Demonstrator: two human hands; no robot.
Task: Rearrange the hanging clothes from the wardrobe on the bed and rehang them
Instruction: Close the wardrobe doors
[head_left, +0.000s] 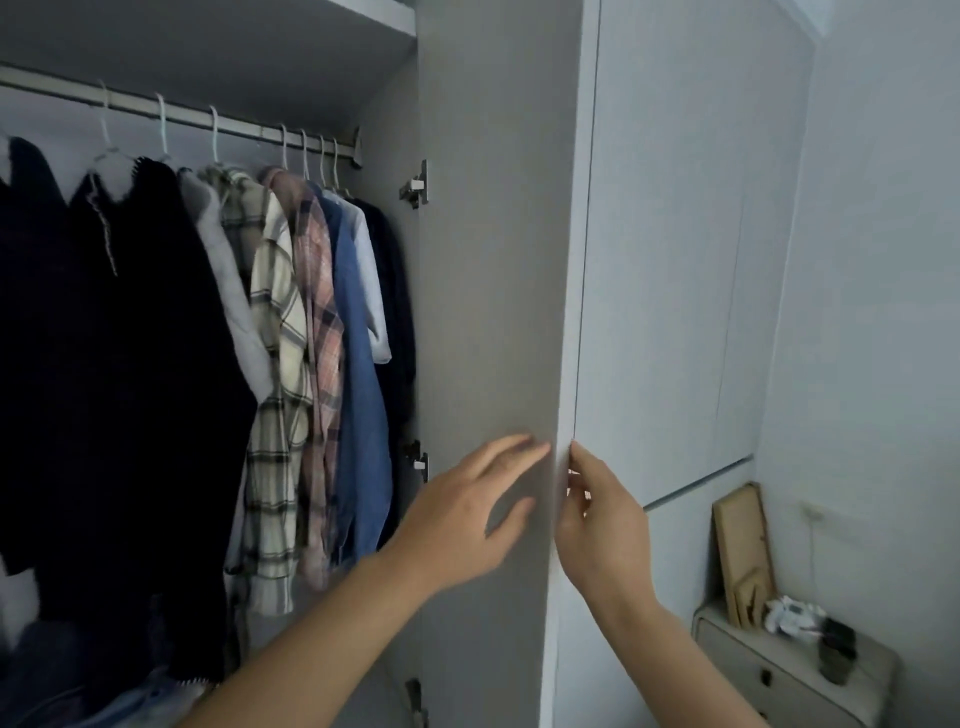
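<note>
The right hand (597, 525) is gripping the free edge of the open wardrobe door (488, 260), fingers curled round it at about the height of the lower hinge (417, 458). The left hand (467, 512) is lying flat and relaxed against the door's inner face just beside that edge, fingers straight, holding nothing. The step appears to be swinging the door fully open, ahead of any lifting of garments.

The clothes (291, 338) are hanging inside on white hangers (214, 136) along the rail (182, 114) under the top shelf: dark pieces towards the rail's left end, then a grey one, two plaid shirts, a blue one and a pale one packed tight against the right end by the upper hinge (415, 184). The bed is out of view.

To do this well, the door is best carried wide and left steady, with fingers kept away from the hinge side, so the crowded right end of the rail is reachable. A bedside cabinet (753, 670) with a board (740, 551) leaning on it is standing in the far right corner.
</note>
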